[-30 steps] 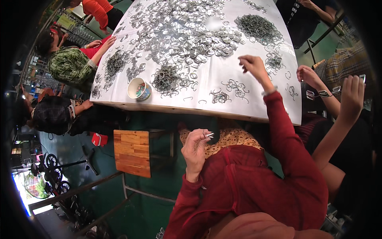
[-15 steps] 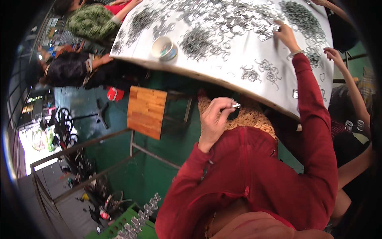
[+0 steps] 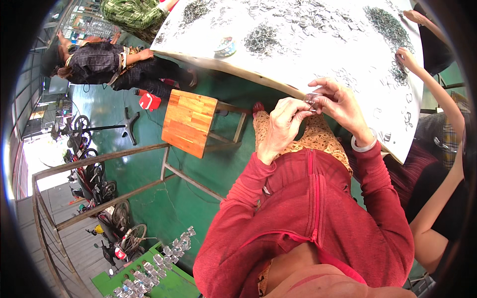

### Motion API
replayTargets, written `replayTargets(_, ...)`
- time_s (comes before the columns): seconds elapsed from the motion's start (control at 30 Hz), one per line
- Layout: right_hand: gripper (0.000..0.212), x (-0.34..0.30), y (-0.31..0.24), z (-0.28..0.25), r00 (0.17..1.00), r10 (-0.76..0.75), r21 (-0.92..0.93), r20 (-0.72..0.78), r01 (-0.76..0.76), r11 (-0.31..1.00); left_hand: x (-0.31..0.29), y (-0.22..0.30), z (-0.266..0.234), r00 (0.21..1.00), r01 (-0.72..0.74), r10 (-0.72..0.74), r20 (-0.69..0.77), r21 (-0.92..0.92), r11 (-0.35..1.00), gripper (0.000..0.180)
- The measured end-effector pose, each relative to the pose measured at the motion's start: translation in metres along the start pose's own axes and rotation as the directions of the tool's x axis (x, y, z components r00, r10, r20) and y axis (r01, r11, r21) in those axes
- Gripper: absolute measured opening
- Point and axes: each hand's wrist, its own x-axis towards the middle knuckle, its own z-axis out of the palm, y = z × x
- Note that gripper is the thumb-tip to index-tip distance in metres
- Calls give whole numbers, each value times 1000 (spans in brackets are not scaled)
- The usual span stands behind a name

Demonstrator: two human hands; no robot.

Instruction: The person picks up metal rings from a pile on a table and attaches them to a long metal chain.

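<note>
maroon zip jacket (image 3: 293, 213) nearest. pale bangle (image 3: 366, 147) on the right wrist. left hand (image 3: 283, 124) and right hand (image 3: 344, 107): 2 of 2 grasping 1 small shiny metal piece (image 3: 311, 101) between fingertips, held up over the lap, in view against the table's near edge. to the left: 1 wooden-topped stool (image 3: 190, 123). beyond: white-covered table (image 3: 293, 67) bearing 1 cup (image 3: 225, 48) near its edge; dark heap of wire hooks (image 3: 261, 40) right of it. far right: co-worker's hand (image 3: 407, 59) at another small heap (image 3: 399, 74).

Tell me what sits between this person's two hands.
In the head view, a small shiny metal piece lies between the left hand and right hand, at their fingertips.
</note>
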Motion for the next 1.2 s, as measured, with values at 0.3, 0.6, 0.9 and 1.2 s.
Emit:
replayTargets(0.3,16,-1,6,11,987,-43,-66,-157,33,997,-2,-8,-7,999,47,-48,4,82,996,10)
replayTargets(0.6,15,-8,28,22,993,32,183,-117,-10,983,19,-58,-23,880,422,-454,-138,-212,881,30)
replayTargets(0.9,20,-6,28,16,994,-95,30,45,94,995,180,-169,-10,987,-103,-8,161,667,738,11)
replayTargets(1.2,18,-12,25,9,996,-74,66,39,72,995,196,-173,21,895,-279,-196,401,845,455,15)
